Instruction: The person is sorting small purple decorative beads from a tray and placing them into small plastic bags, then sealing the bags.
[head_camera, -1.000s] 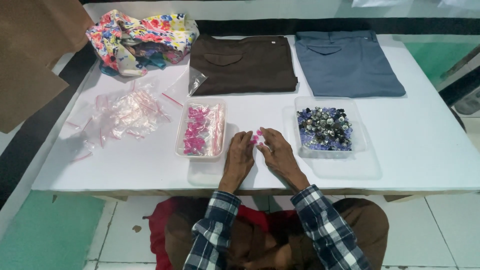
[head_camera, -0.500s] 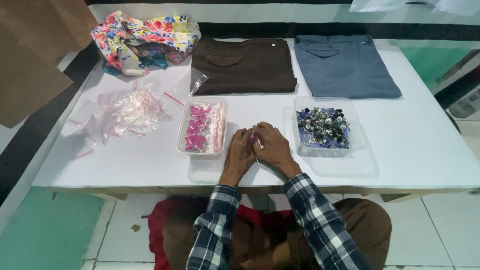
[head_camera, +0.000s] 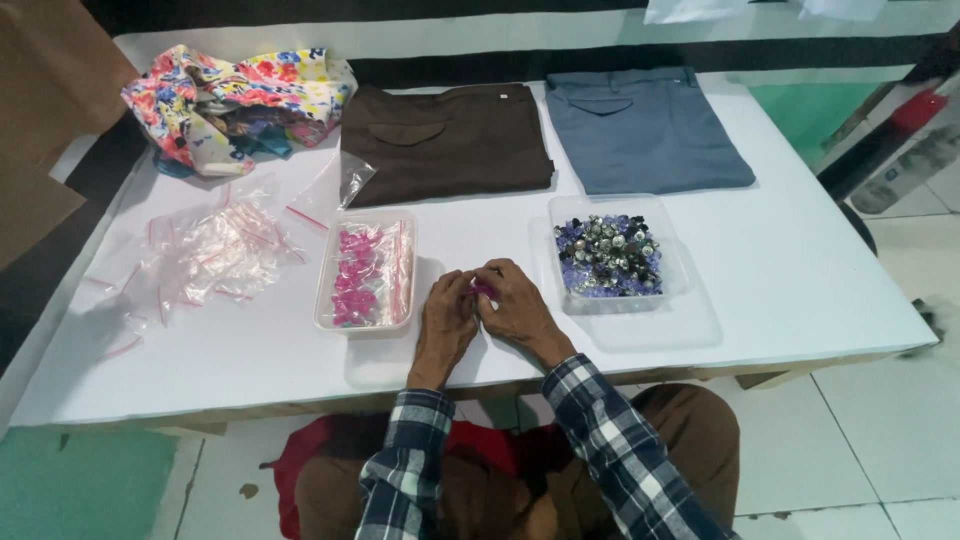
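Low in the middle of the frame, the left hand (head_camera: 447, 318) and right hand (head_camera: 515, 305) are pressing together, fingers pinching a small pink packet (head_camera: 482, 288) between them. They are resting on the white table (head_camera: 800, 280), between the pink-filled tray (head_camera: 366, 272) and the bead tray (head_camera: 612, 254).

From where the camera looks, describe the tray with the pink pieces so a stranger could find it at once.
On the white table, look just left of the person's left hand and right of the pile of small clear bags. The clear tray there holds pink pieces, while the other tray, right of the hands, holds a purple and silvery mix.
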